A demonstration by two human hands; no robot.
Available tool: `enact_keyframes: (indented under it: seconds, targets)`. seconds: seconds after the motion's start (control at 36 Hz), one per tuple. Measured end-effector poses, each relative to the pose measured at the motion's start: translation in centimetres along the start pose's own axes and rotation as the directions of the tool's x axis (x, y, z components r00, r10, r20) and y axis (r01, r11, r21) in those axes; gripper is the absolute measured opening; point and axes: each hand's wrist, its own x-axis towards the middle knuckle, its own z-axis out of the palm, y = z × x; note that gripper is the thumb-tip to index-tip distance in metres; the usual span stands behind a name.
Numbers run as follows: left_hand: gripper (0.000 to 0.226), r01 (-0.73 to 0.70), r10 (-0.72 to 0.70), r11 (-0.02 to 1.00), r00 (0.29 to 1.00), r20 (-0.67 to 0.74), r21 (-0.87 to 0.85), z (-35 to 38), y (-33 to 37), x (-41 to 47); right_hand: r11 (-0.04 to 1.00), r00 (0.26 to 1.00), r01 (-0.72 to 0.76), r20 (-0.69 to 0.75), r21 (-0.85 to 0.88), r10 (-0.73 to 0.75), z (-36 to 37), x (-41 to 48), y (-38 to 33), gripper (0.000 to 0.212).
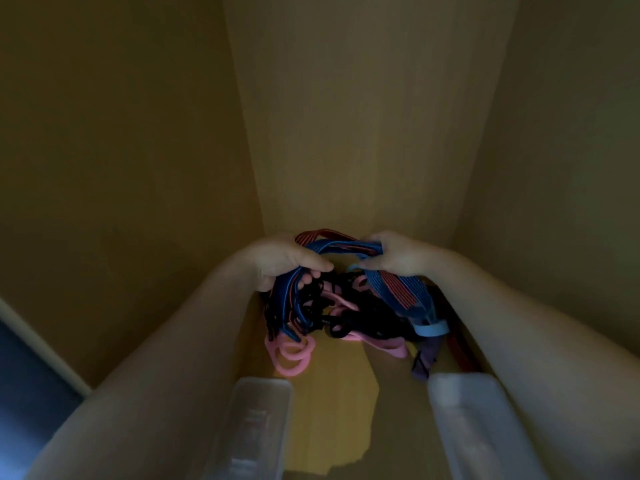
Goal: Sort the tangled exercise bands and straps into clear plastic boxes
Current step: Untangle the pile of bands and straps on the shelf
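A tangled bundle of bands [332, 306] hangs between my hands deep inside a dim wooden cabinet. My left hand [280, 261] grips blue and red striped straps [343, 245] at the bundle's left. At the right end, my right hand [398, 256] holds the same striped straps. Black cords, pink loops [294, 355], a light blue band [429, 329] and a purple strap [427, 363] dangle below. Two clear plastic boxes stand near me, one at the left [258, 427] and one at the right [485, 424].
Wooden cabinet walls [363, 116] close in on the left, back and right. The shelf floor [339, 393] shows between the two boxes. A dark blue surface [24, 393] lies outside the cabinet at the lower left. The picture is dim and blurred.
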Motion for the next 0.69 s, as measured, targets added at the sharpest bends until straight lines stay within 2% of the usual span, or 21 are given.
enact_keyframes:
  seconds: [0.06,0.19,0.25,0.33,0.42,0.5,0.64,0.69]
  targets:
    - [0.029,-0.052,0.052,0.999,0.998,-0.036,-0.012,-0.2,-0.1,-0.7,0.999,1.0,-0.016,0.003,0.042,0.016,0.4,0.4,0.7,0.026]
    - [0.034,-0.093,0.086,0.995,0.986,-0.143,-0.045,-0.2,-0.8,-1.2,0.997,0.997,-0.076,0.008,0.007,0.076,0.2,1.3,3.0,0.038]
    - [0.037,-0.103,0.082,0.989,0.979,-0.186,-0.106,-0.2,-1.1,-1.0,0.992,0.992,-0.125,-0.023,-0.008,0.125,-0.3,1.6,4.3,0.035]
    - [0.037,-0.139,0.078,0.957,0.969,-0.235,-0.253,-0.3,-1.6,-0.7,0.974,0.969,-0.222,-0.12,-0.041,0.216,-0.6,1.9,6.9,0.009]
    - [0.039,-0.126,0.031,0.925,0.965,-0.259,-0.357,-0.5,-2.0,-0.7,0.949,0.947,-0.303,-0.144,-0.09,0.288,-0.2,1.9,9.0,0.01]
    - [0.038,-0.118,-0.031,0.886,0.95,-0.312,-0.448,-0.9,-2.3,-0.7,0.946,0.941,-0.31,-0.175,-0.099,0.29,0.6,2.1,10.2,0.023]
    - [0.035,-0.176,0.0,0.915,0.9,-0.436,-0.364,-1.4,-2.5,-0.4,0.942,0.931,-0.318,-0.223,-0.111,0.288,0.0,2.3,11.6,0.016]
    - [0.035,-0.181,0.007,0.918,0.896,-0.444,-0.352,-1.3,-2.5,-0.1,0.923,0.915,-0.345,-0.279,-0.169,0.291,-0.9,2.5,11.9,0.02]
